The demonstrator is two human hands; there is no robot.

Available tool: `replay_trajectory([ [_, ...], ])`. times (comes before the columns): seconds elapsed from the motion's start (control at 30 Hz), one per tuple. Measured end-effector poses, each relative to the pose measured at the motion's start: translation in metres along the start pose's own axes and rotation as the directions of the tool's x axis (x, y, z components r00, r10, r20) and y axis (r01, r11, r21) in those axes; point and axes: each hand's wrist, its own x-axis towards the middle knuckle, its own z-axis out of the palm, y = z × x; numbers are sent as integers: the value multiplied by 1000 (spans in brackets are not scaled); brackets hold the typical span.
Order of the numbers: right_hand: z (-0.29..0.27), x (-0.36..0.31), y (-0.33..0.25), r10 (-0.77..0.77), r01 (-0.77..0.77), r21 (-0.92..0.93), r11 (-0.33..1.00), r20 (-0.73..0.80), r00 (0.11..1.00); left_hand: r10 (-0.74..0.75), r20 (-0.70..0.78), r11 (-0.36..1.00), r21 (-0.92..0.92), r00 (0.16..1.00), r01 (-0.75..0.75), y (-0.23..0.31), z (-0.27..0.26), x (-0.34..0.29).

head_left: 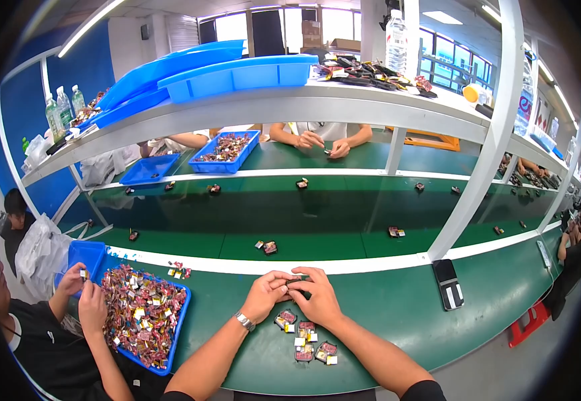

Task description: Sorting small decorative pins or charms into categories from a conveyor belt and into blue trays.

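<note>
My left hand point(265, 295), with a metal watch on its wrist, and my right hand point(317, 299) meet over the green work surface. Fingers of both hands are closed round a small black part point(294, 283), mostly hidden by the fingertips. Just below them lie several small black casings with reddish insides and white-and-yellow pieces: one casing point(285, 320) is nearest my left hand, another point(306, 331) lies in the middle, and a further casing point(326, 352) sits beside my right forearm.
On the left, a blue tray point(182, 321) is heaped with small red, white and yellow parts; a co-worker's hands point(90, 301) handle one. A black-and-white device point(448, 284) lies right. Past the white rail point(370, 264), a green belt point(330, 240) carries scattered casings. Another worker's hands point(327, 144) are opposite.
</note>
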Motion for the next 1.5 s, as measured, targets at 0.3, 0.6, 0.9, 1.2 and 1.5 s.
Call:
replay_trajectory([
  [0.3, -2, 1, 2, -25, 26, -20, 999, 46, 999, -2, -26, 1000, 14, 1000, 2, 2, -1, 0],
  [0.6, -9, 4, -3, -98, 98, -77, 992, -3, 995, 27, -70, 1000, 17, 997, -26, 0, 1, -1],
  [0.9, -11, 10, -6, -246, 244, -198, 949, 18, 969, 1, -81, 1000, 12, 997, 0, 4, -1, -2],
  [1.2, -16, 14, 1, -342, 362, -261, 895, 122, 932, -8, -101, 1000, 7, 995, 9, 2, 1, -3],
  [1.5, -23, 15, 3, -314, 346, -268, 899, 155, 937, -6, -97, 1000, 29, 995, 9, 2, 5, 0],
])
